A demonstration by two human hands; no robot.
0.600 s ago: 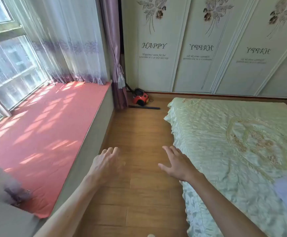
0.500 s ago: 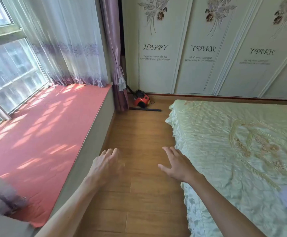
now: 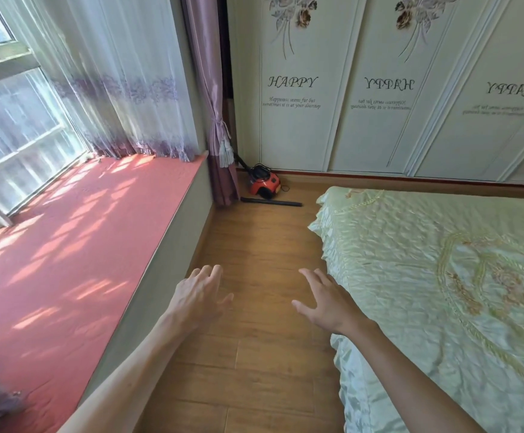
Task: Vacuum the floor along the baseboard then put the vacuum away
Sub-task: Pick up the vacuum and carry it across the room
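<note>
Though the vacuum (image 3: 264, 183) has crept slightly nearer in view, it lies untouched on the floor (image 3: 254, 245) at the foot of the wardrobe (image 3: 291, 135), beside the curtain (image 3: 213, 120), its tube (image 3: 271, 202) just in front. The task seems only at the approach. Well short of the vacuum, left hand (image 3: 199, 296) and right hand (image 3: 327, 303) hover spread and empty. The way to the vacuum is a narrow lane, baseboard (image 3: 202, 242) on the left, bed (image 3: 426, 276) edge on the right.
</note>
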